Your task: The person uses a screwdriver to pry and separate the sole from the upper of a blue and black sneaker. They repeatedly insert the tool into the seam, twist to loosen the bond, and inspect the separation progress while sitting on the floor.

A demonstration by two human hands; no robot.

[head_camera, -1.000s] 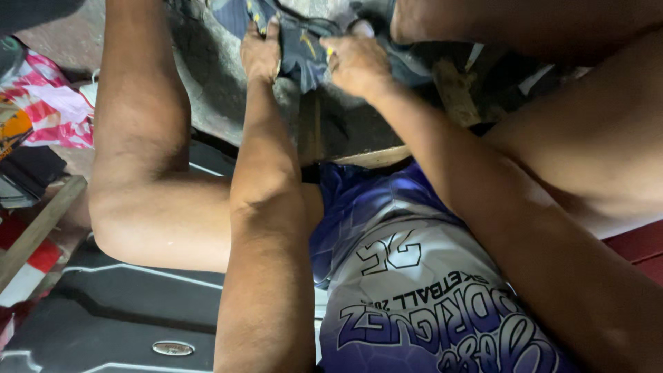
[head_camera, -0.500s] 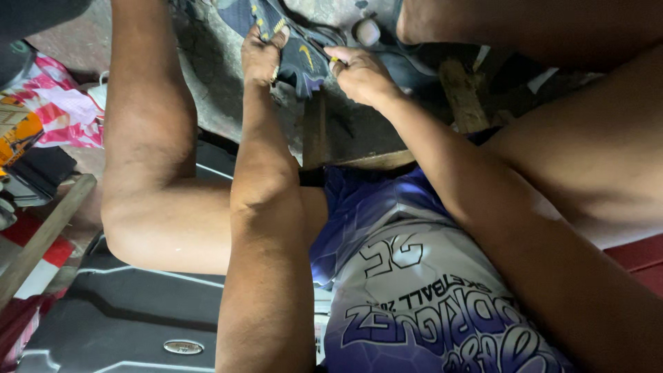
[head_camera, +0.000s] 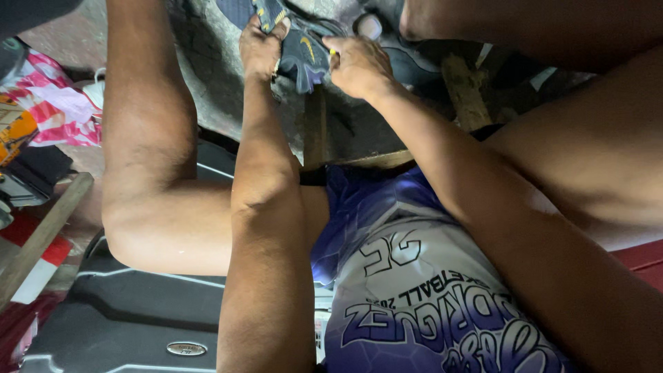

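Nearest the camera, a blue-and-white printed jersey (head_camera: pixel 421 304) covers the lap, with both forearms reaching away over it and a black moulded case (head_camera: pixel 131 318) lying low on the left-hand side. At the far end of the reach, the left hand (head_camera: pixel 261 50) is clenched on one edge of a dark blue shoe with yellow trim (head_camera: pixel 304 52), and the right hand (head_camera: pixel 356 65) pinches the opposite edge, a small yellow item at its fingertips that cannot be identified. The shoe sits between the two grips over rough concrete floor (head_camera: pixel 207 76), a wooden strip (head_camera: pixel 314 128) just below it; in my judgement, good practice here is a firm left-hand brace while the right works close to the seam.
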